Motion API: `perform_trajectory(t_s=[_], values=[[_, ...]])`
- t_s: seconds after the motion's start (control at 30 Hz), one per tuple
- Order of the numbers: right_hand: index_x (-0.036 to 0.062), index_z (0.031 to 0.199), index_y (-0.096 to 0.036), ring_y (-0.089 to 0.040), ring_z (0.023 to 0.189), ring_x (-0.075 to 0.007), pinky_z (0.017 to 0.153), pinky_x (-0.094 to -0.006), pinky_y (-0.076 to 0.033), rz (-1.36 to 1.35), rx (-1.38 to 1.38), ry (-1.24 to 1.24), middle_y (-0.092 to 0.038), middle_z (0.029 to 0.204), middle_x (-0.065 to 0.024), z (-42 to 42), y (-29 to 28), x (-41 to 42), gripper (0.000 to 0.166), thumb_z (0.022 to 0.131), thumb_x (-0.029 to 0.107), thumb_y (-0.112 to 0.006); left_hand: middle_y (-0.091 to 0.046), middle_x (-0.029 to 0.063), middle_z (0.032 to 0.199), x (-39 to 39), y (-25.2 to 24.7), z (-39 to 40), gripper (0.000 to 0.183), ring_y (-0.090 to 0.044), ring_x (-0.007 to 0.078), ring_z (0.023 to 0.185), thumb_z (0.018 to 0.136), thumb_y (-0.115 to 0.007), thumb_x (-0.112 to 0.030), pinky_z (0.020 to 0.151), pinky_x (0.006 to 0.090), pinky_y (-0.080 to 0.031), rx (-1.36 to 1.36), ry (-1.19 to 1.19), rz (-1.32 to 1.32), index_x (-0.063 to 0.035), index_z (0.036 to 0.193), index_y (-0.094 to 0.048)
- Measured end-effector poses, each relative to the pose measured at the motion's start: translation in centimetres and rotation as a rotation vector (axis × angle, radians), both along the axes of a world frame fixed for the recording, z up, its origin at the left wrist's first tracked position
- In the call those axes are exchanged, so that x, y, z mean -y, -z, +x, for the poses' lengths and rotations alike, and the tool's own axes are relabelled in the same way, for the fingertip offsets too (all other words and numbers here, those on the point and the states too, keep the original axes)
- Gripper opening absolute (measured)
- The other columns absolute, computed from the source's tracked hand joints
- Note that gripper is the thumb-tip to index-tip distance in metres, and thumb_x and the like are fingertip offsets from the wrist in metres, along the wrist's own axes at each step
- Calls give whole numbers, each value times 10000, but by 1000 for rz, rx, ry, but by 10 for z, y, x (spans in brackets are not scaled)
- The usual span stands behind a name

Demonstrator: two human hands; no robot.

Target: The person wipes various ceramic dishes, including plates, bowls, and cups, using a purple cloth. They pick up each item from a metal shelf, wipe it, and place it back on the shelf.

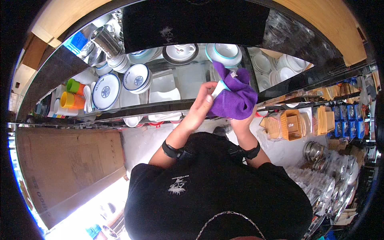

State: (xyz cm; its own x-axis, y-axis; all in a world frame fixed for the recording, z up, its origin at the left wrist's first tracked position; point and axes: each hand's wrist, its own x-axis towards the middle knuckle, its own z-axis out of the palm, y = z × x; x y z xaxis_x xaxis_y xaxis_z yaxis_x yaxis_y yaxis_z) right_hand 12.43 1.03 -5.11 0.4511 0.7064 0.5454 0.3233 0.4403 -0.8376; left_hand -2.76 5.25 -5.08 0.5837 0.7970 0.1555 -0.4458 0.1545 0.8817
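Note:
My left hand (201, 105) grips a white dish with a pale teal edge (219, 89), its thumb lying along the near side. A purple cloth (235, 99) wraps over most of that dish, so its full shape is hidden. Below the cloth, on the right, my right hand (242, 121) holds the cloth's underside; its fingers are mostly covered. Both hands are raised at the near edge of a glass-topped display case (192, 103). Beyond the cloth, a white bowl with a teal rim (226, 50) sits on a matching plate (211, 58).
White bowls with blue rims (136, 76), a blue-rimmed plate (105, 92), coloured cups (72, 100) and a cup on a saucer (181, 51) fill the case. A large cardboard box (70, 168) stands at left. Orange baskets (291, 125) and plastic-wrapped metalware (327, 177) are at right.

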Motion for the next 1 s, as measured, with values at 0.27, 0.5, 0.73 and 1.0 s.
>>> perform_trajectory(t_s=[0.27, 0.5, 0.73, 1.0], values=[[30, 1060, -719, -731, 901, -258, 830, -355, -557, 79, 430, -46, -748, 1038, -120, 8, -12, -4, 302, 798, 135, -825, -545, 147, 1482, 3, 1, -9, 733, -541, 279, 1361, 1075, -382, -612, 1165, 454, -410, -18, 140, -494, -47, 1542, -407], [9, 1019, -717, -731, 786, -318, 722, -375, -555, -28, 328, -163, -734, 906, -163, 14, -29, -13, 269, 789, 106, -817, -683, 273, 1146, 3, -3, 1, 585, -684, 430, 1064, 1106, -419, -466, 898, 468, -538, -538, -302, 397, 23, 1424, -470], [2, 997, -704, -727, 798, -349, 723, -419, -544, -62, 264, -71, -723, 867, -182, 9, -30, -7, 241, 804, 118, -790, -662, 293, 1072, 4, -14, 11, 452, -663, 503, 924, 1091, -435, -362, 790, 520, -529, -583, -465, 624, -4, 1359, -506], [-24, 1036, -690, -715, 872, -369, 828, -406, -552, 107, 501, -71, -731, 982, -172, 15, -30, 8, 366, 778, 205, -813, -698, 37, 919, 9, -10, 21, 473, -663, 161, 737, 1108, -392, -469, 611, 306, -508, -97, -32, -660, -71, 1108, -646]])
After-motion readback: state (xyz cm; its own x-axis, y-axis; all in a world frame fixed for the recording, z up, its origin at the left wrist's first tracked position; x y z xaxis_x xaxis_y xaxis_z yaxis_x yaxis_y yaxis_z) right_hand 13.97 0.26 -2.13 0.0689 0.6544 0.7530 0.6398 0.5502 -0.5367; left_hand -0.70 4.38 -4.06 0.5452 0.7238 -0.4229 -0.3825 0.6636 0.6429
